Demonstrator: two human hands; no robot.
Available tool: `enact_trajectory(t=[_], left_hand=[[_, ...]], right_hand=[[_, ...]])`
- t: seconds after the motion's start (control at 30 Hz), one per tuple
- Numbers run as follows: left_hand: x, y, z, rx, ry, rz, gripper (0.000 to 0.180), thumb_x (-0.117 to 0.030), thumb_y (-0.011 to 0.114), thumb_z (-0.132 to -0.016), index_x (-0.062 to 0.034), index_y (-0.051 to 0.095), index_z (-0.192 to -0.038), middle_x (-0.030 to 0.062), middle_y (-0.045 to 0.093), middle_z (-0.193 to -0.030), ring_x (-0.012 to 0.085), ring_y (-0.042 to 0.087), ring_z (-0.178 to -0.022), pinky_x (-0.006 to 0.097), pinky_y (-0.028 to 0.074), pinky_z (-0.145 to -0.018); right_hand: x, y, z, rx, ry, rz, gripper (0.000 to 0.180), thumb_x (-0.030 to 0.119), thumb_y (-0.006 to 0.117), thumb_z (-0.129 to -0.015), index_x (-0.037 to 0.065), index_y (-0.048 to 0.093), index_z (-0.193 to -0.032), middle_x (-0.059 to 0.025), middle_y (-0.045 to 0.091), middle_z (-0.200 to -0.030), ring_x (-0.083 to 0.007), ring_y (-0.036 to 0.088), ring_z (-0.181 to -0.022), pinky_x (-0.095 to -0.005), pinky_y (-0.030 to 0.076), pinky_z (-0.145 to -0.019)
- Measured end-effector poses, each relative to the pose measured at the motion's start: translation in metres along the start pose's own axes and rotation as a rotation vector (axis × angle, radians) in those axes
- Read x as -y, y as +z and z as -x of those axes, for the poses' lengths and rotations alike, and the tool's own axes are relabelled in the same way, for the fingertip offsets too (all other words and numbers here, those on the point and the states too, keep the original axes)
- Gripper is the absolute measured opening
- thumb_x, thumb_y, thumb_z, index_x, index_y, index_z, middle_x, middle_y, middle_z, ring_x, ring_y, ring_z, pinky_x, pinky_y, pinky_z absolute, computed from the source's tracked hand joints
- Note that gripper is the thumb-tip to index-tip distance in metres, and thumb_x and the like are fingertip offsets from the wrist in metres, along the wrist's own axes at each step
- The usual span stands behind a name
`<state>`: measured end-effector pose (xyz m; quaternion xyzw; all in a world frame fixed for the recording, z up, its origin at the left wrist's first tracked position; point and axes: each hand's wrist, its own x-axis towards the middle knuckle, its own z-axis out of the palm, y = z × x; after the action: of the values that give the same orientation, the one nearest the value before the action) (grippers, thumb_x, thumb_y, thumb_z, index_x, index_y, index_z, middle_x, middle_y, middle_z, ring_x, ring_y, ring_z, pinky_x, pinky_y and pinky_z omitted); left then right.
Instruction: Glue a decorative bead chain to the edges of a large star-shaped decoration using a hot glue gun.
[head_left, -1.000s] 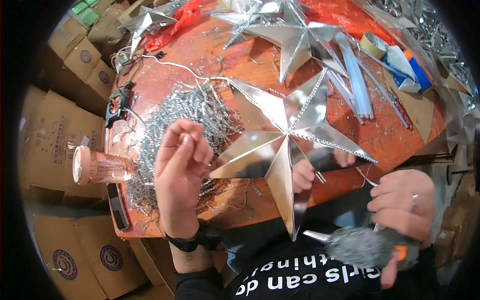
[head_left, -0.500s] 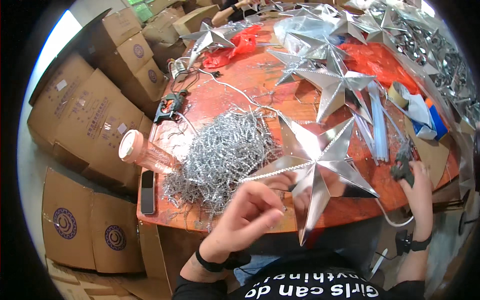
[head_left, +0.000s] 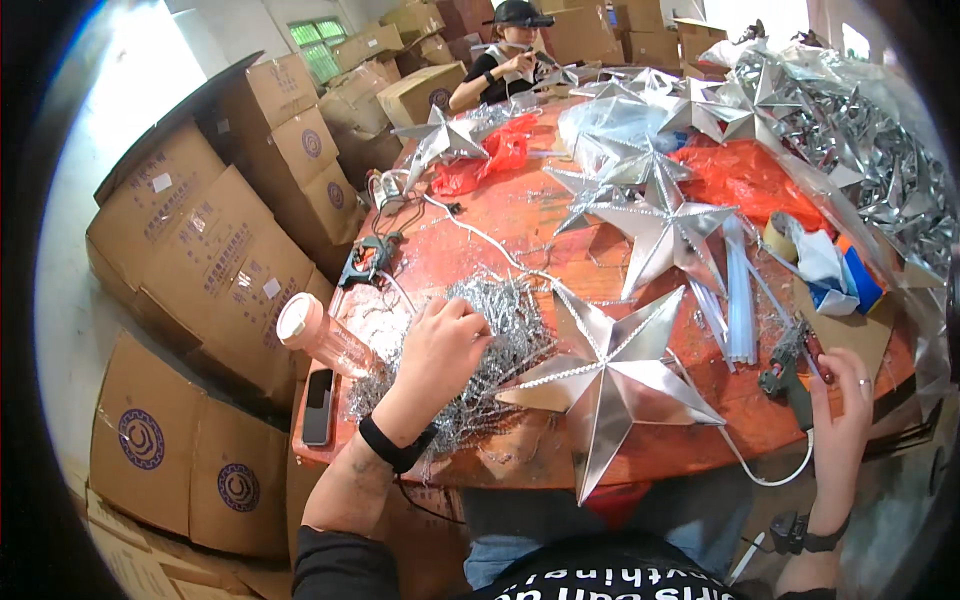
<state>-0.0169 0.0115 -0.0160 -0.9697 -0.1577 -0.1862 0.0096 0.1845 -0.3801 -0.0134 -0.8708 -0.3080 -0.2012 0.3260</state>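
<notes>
While we lean over the orange tabletop (head_left: 520, 225), our left hand (head_left: 440, 345) sinks its curled fingers into the heap of silver wire bits (head_left: 500, 335), kept close for picking; the big silver star (head_left: 610, 375) lies flat just beside it, near the tabletop's front edge; our right hand (head_left: 840, 400) closes on the glue gun (head_left: 790, 365), its cord (head_left: 745, 455) trailing off the edge.

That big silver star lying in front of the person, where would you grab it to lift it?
I'd probably pinch the silver star by its long lower point, which juts past the table edge toward the person, coming from the near side. That tip is free underneath, while the left point lies against the pile of silver wire bits under the left hand.
</notes>
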Motion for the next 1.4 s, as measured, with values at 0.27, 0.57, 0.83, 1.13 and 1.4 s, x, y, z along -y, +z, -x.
enact_trajectory(t=[0.27, 0.57, 0.83, 1.13, 1.4], left_hand=[[-0.015, -0.068, -0.055, -0.084, -0.258, 0.868, 0.015, -0.016, 0.056, -0.089, -0.0026, 0.056, -0.095, 0.0031, 0.056, -0.08, 0.0117, 0.055, -0.073, 0.026, 0.045, -0.066], [-0.145, -0.119, -0.067, -0.057, 0.386, 0.429, 0.014, -0.013, 0.057, -0.09, -0.0005, 0.055, -0.096, 0.0128, 0.058, -0.08, 0.0297, 0.061, -0.077, 0.038, 0.048, -0.067], [-0.174, -0.118, -0.062, 0.114, 0.343, 0.717, 0.011, -0.009, 0.068, -0.086, -0.0007, 0.061, -0.088, 0.0066, 0.059, -0.07, 0.0093, 0.055, -0.06, 0.027, 0.046, -0.057], [-0.138, -0.076, -0.074, 0.358, 0.134, 0.637, 0.012, -0.01, 0.067, -0.086, 0.0004, 0.067, -0.092, 0.0065, 0.064, -0.076, 0.0109, 0.058, -0.067, 0.026, 0.047, -0.062], [-0.117, -0.043, -0.055, 0.498, -0.062, 0.771, 0.009, -0.004, 0.066, -0.086, 0.0003, 0.065, -0.093, -0.0008, 0.063, -0.082, 0.0033, 0.056, -0.07, 0.019, 0.044, -0.061]], right_hand=[[0.022, -0.032, -0.017, -0.04, -0.097, -0.248, 0.017, 0.012, 0.062, -0.087, -0.001, 0.061, -0.098, -0.0143, 0.062, -0.103, -0.0287, 0.058, -0.099, -0.0361, 0.044, -0.089], [0.101, -0.04, -0.055, 0.1, -0.545, -0.602, 0.054, 0.02, 0.067, -0.085, -0.003, 0.047, -0.13, -0.0208, 0.052, -0.128, -0.0323, 0.05, -0.12, -0.0411, 0.036, -0.103], [0.092, -0.021, -0.048, 0.565, 0.039, -1.179, 0.024, 0.005, 0.061, -0.091, 0.002, 0.056, -0.115, -0.0055, 0.06, -0.1, -0.0053, 0.056, -0.085, -0.0203, 0.047, -0.072], [0.032, 0.001, -0.048, 0.466, 0.125, -0.879, 0.016, 0.012, 0.063, -0.09, -0.003, 0.063, -0.086, 0.0008, 0.058, -0.074, -0.0043, 0.05, -0.07, -0.0225, 0.041, -0.061], [0.015, 0.012, -0.031, 0.538, 0.235, -0.77, 0.009, 0.007, 0.065, -0.086, -0.002, 0.063, -0.087, -0.0025, 0.059, -0.078, -0.0059, 0.053, -0.073, -0.0219, 0.042, -0.064]])
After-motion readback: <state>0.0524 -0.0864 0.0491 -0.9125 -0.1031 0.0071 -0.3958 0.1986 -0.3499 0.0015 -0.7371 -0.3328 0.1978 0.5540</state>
